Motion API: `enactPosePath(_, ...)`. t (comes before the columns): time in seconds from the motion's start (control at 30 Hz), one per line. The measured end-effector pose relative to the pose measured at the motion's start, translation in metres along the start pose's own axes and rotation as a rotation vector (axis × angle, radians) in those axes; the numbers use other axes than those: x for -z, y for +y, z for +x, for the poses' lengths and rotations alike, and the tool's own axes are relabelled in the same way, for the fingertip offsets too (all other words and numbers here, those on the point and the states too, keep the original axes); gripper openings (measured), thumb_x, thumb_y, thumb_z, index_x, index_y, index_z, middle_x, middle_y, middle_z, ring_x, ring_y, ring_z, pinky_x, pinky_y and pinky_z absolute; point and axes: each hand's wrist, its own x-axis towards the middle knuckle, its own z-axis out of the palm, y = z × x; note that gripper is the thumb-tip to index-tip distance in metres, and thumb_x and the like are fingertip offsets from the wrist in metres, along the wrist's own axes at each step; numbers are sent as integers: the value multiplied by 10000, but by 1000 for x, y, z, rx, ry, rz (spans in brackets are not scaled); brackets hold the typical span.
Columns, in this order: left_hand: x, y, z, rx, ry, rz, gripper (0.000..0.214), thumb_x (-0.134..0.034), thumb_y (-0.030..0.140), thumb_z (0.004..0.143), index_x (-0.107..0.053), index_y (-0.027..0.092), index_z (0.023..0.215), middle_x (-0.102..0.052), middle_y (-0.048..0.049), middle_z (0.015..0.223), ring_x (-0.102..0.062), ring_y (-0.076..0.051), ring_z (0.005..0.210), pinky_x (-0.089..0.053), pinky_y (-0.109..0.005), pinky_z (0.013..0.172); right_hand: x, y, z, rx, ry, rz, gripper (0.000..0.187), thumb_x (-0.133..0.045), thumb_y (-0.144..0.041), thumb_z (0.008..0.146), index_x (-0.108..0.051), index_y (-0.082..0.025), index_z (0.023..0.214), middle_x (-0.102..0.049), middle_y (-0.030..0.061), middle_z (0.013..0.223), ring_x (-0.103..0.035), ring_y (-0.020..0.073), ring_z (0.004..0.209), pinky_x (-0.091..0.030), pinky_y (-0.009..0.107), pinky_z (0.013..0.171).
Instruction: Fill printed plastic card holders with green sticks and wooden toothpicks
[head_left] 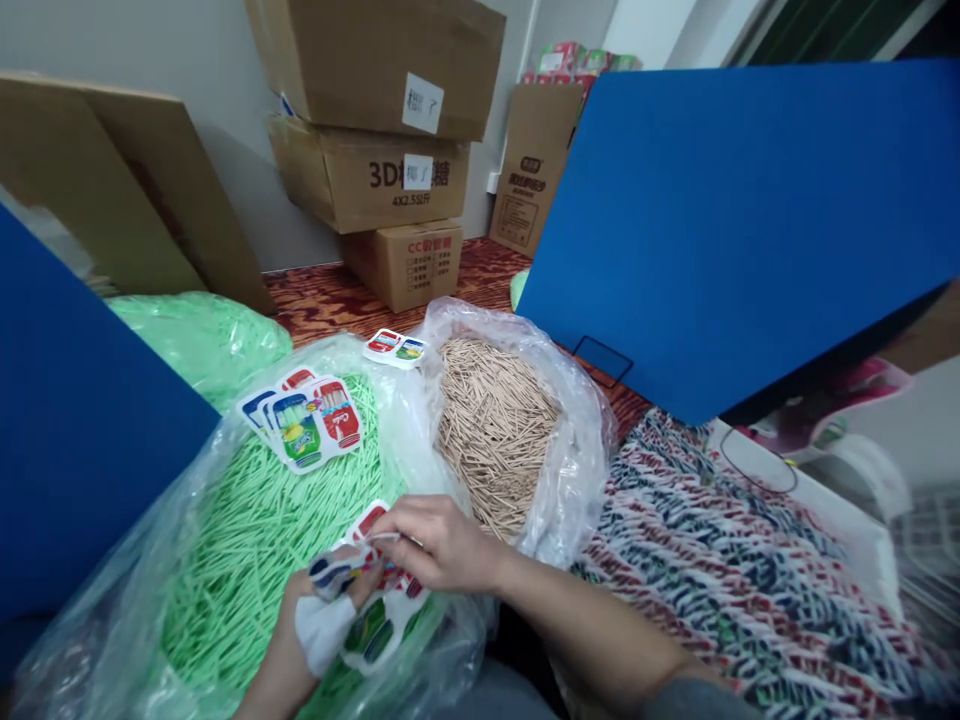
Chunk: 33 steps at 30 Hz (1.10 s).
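My left hand [324,615], with a white wrapping near the thumb, is closed on a printed card pouch [343,570] with coloured pictures. My right hand [442,540] pinches at the same pouch from the right, its fingertips meeting those of the left hand. What lies between the right fingertips is too small to make out. Another pouch [379,635] with a green picture hangs under the hands. Both hands are over a clear bag of thin light-green sticks [262,540], on which several pouches [315,425] with red and green drink pictures lie overlapping.
A clear bag of thin tan sticks [495,430] stands right of the green one, with a pouch [395,348] between them. Many filled pouches [720,570] are heaped at the right. Cardboard boxes [397,180] are stacked behind; blue panels [735,230] flank the area.
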Motion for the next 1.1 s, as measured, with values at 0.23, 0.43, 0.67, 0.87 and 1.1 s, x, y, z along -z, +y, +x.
enactPosePath(0.23,-7,4,-2,141,37,-36,368,-732,453,658,-730,137,849,-755,-85,767,-698,-264,750,-567,-364,733,23,32,-28,-329,360,28,364,-416,-366,929,-472,-203,1249,-576,94,1121,-555,174,995,-450,334,850)
enactPosePath(0.43,-24,16,3,82,-19,-19,310,-783,358,614,-713,124,804,-736,-56,722,-661,-210,645,-541,-288,625,7,19,-22,-231,194,-101,284,-589,-449,821,-630,-173,878,-604,13,752,-550,137,699,-416,256,672)
enactPosePath(0.67,-26,12,2,92,-194,-125,228,-708,318,724,-685,104,799,-700,-37,694,-609,-164,617,-484,-237,581,-7,17,-13,-187,223,-104,252,-548,-370,866,-578,-173,712,-566,-16,631,-513,100,591,-372,213,584)
enactPosePath(0.87,-23,8,2,64,-106,-61,233,-748,291,670,-689,107,801,-700,-39,708,-622,-186,658,-500,-258,623,8,13,-16,-59,26,35,192,-464,-266,908,-603,-177,1007,-661,39,893,-605,128,818,-452,226,731)
enactPosePath(1.1,-23,11,5,67,-175,-95,310,-740,305,670,-696,112,908,-732,-84,816,-665,-236,734,-537,-346,726,10,64,-30,-523,319,-163,519,-425,-302,902,-339,-105,1374,-446,193,1356,-452,252,1222,-345,446,1038)
